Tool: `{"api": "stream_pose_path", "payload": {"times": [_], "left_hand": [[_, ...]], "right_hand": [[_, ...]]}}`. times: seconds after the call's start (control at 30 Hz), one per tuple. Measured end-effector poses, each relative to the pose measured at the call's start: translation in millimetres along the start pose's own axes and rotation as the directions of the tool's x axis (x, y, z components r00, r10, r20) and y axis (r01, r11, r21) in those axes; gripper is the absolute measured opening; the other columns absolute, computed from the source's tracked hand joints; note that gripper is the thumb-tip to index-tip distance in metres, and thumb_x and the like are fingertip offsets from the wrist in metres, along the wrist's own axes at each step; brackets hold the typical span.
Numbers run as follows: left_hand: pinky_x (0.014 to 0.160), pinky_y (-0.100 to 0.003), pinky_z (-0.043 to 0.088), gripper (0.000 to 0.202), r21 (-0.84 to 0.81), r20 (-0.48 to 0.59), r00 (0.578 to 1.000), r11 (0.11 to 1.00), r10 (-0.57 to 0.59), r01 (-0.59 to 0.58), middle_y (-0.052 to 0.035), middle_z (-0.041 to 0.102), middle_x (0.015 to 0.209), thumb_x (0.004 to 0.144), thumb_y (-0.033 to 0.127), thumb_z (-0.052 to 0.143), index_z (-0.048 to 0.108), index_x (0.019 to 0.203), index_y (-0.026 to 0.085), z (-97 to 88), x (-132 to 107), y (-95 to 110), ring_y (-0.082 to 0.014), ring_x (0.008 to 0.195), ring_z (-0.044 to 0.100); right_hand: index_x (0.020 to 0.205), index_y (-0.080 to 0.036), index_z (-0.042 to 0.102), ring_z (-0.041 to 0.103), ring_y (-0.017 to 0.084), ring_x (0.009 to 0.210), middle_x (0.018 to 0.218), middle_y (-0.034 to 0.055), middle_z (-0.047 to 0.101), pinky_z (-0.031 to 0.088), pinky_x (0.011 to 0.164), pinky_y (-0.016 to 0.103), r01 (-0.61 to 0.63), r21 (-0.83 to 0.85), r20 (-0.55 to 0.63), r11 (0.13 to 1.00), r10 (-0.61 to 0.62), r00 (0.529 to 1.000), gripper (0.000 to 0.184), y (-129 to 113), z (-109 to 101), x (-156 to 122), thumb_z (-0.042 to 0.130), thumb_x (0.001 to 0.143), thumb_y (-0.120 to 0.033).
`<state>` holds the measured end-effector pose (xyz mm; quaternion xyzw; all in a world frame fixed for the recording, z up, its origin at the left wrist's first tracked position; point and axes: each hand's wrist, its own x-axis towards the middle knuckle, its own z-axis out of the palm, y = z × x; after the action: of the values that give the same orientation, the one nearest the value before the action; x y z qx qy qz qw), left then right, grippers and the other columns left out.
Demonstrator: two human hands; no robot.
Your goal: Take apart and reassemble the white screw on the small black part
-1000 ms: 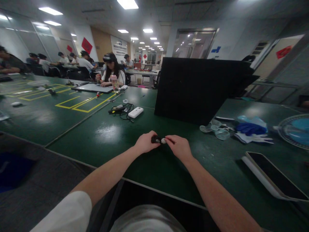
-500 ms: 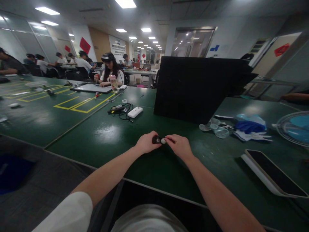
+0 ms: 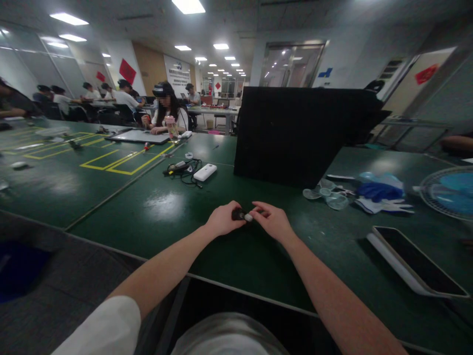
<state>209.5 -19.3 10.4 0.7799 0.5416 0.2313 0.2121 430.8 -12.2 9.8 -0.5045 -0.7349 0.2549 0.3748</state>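
Pinching a small black part (image 3: 237, 215) in our left hand (image 3: 222, 220), we hold a white piece (image 3: 249, 217) against it between the fingertips of our right hand (image 3: 274, 223), over the green table (image 3: 162, 207).

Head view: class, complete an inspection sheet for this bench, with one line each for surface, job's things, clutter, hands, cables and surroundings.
Surface: green table, glossy, with yellow tape outlines at far left.
Job's things: black part with a white tip, held between both hands.
Clutter: cups, gloves, fan, tablet, upright panel.
Hands: left hand grips the black part; right hand pinches the white tip.
Cables: cable bunched beside a power bank.
Surroundings: people seated at far tables.
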Motion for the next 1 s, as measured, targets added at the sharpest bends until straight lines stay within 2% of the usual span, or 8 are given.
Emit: {"api": "stream_pose_path", "payload": {"times": [0.07, 0.17, 0.23, 0.33, 0.47, 0.67, 0.8, 1.0], "left_hand": [[0.073, -0.030, 0.050, 0.046, -0.002, 0.006, 1.000, 1.000, -0.009, 0.009, -0.0029, 0.071, 0.101, 0.076, 0.047, 0.071, 0.057, 0.114, 0.027, -0.2, 0, 1, -0.0210, 0.088, 0.067], [0.074, -0.030, 0.050, 0.045, -0.012, 0.017, 1.000, 1.000, -0.014, 0.014, -0.0033, 0.070, 0.103, 0.077, 0.045, 0.071, 0.056, 0.115, 0.027, -0.4, 0, 2, -0.0205, 0.089, 0.067], [0.076, -0.030, 0.050, 0.044, -0.020, 0.023, 1.000, 1.000, -0.016, 0.016, -0.0036, 0.070, 0.105, 0.077, 0.045, 0.071, 0.056, 0.115, 0.027, -0.7, -1, 2, -0.0205, 0.091, 0.067], [0.080, -0.031, 0.050, 0.045, -0.024, 0.041, 0.999, 0.999, -0.024, 0.025, -0.0040, 0.069, 0.108, 0.077, 0.043, 0.071, 0.055, 0.116, 0.027, -1.6, -1, 2, -0.0210, 0.094, 0.067], [0.077, -0.031, 0.050, 0.044, -0.019, 0.047, 0.998, 0.999, -0.027, 0.028, -0.0049, 0.069, 0.108, 0.078, 0.044, 0.070, 0.055, 0.116, 0.026, -1.1, -1, 3, -0.0214, 0.093, 0.067], [0.078, -0.031, 0.050, 0.045, 0.024, 0.014, 1.000, 1.000, -0.002, 0.002, -0.0050, 0.068, 0.110, 0.076, 0.047, 0.070, 0.057, 0.114, 0.026, -5.0, 1, -5, -0.0212, 0.094, 0.066], [0.078, -0.031, 0.050, 0.050, 0.054, -0.013, 0.996, 0.995, -0.087, 0.088, -0.0070, 0.068, 0.110, 0.075, 0.047, 0.070, 0.054, 0.116, 0.025, -23.1, 0, -34, -0.0219, 0.094, 0.066], [0.079, -0.037, 0.050, 0.044, 0.285, -0.206, 0.953, 0.917, -0.224, 0.277, -0.0092, 0.067, 0.110, 0.081, 0.041, 0.062, 0.050, 0.120, 0.024, -65.4, -12, -87, -0.0271, 0.093, 0.065]], "right_hand": [[0.126, -0.025, 0.060, 0.067, 0.022, 0.080, 0.109, 0.0081, 0.069, 0.057, 0.070, 0.039, -0.156, 0.301, -0.114, 0.941, 0.198, 0.974, 0.058, 17, -11, 8, 0.058, 0.082, -0.063], [0.128, -0.022, 0.055, 0.066, 0.028, 0.100, 0.120, 0.0154, 0.064, 0.057, 0.078, 0.046, -0.256, 0.783, -0.046, 0.568, 0.462, 0.886, 0.080, 45, -33, 15, 0.024, 0.084, -0.080], [0.129, -0.022, 0.053, 0.061, 0.031, 0.113, 0.124, 0.0181, 0.061, 0.054, 0.086, 0.051, -0.245, 0.910, 0.040, 0.336, 0.517, 0.855, 0.091, 60, -43, 16, 0.015, 0.078, -0.086], [0.132, -0.024, 0.052, 0.056, 0.031, 0.123, 0.131, 0.0187, 0.058, 0.048, 0.095, 0.055, -0.221, 0.958, 0.103, 0.182, 0.504, 0.858, 0.093, 70, -48, 16, 0.018, 0.075, -0.089], [0.130, -0.021, 0.054, 0.054, 0.031, 0.126, 0.135, 0.0198, 0.056, 0.046, 0.099, 0.053, -0.226, 0.961, 0.125, 0.160, 0.476, 0.871, 0.097, 70, -46, 16, 0.021, 0.072, -0.091], [0.131, -0.021, 0.055, 0.050, 0.029, 0.131, 0.135, 0.0183, 0.056, 0.046, 0.100, 0.053, -0.259, 0.936, 0.123, 0.238, 0.469, 0.875, 0.098, 71, -46, 17, 0.011, 0.075, -0.088], [0.128, -0.021, 0.057, 0.050, 0.030, 0.131, 0.136, 0.0182, 0.055, 0.045, 0.102, 0.052, -0.262, 0.932, 0.122, 0.252, 0.463, 0.878, 0.096, 72, -45, 17, 0.013, 0.075, -0.088], [0.119, -0.019, 0.060, 0.051, 0.030, 0.130, 0.136, 0.0190, 0.056, 0.047, 0.100, 0.051, -0.281, 0.909, 0.118, 0.307, 0.458, 0.881, 0.092, 66, -42, 17, 0.012, 0.078, -0.086]]}}
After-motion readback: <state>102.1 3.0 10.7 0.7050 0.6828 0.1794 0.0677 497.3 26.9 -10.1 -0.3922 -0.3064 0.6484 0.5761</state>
